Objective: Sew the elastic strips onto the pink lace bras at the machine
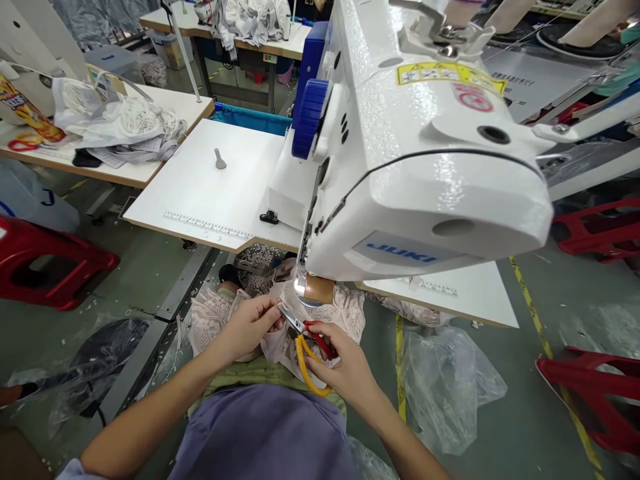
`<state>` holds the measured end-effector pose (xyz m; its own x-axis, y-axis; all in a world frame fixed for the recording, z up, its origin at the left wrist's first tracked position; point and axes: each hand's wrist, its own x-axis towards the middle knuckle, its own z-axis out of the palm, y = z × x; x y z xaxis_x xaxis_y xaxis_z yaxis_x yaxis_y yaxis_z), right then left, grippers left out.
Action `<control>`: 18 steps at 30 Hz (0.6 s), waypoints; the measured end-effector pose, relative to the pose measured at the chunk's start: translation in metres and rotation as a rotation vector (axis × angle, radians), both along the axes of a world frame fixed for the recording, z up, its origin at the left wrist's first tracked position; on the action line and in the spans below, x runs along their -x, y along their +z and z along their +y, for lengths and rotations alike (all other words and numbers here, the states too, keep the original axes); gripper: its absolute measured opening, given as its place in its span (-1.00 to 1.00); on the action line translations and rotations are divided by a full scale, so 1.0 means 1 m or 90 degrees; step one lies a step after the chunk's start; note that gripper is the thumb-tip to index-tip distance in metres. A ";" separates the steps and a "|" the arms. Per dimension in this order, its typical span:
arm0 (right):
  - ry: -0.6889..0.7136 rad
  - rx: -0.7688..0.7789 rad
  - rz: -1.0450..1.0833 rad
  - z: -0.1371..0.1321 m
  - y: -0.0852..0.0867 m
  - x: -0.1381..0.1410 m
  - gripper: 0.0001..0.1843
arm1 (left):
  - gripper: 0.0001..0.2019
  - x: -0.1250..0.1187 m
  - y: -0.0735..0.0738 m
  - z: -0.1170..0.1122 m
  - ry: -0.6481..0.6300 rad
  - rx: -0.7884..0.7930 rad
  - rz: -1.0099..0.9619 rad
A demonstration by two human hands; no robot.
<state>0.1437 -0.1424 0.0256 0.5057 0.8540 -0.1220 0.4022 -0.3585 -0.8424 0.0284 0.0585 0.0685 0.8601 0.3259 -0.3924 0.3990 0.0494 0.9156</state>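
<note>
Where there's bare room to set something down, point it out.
The white tabletop left of the sewing machine has a free patch between the gray peg and printed ruler. Another lies right of the second ruler. Crowded: below the machine's head, where lace fabric, scissors, left hand and right hand meet; also the side table, under white cloth.

We find the sewing machine (425, 207) directly ahead, its worktop (230, 160) extending to both sides. Fabric (350, 310) lies beneath its near end, before the person. We note scissors (299, 325) in the right hand (345, 363), above the fabric, with the left hand (255, 327) beside their tips. Further left, a second worktop (180, 107) bears heaped garments (130, 123); another worktop (295, 47) stands behind. We record a plastic bag (450, 387) on the floor at right.
</note>
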 end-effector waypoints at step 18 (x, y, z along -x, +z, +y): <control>-0.184 0.171 -0.237 -0.049 -0.007 -0.106 -0.58 | -0.71 0.007 -0.012 0.016 0.024 -0.393 0.040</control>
<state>0.2496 -0.1911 0.0186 0.7658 0.6373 -0.0855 0.5090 -0.6821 -0.5250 0.0218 0.0747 0.0566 0.8251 0.5385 -0.1709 0.4610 -0.4669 0.7546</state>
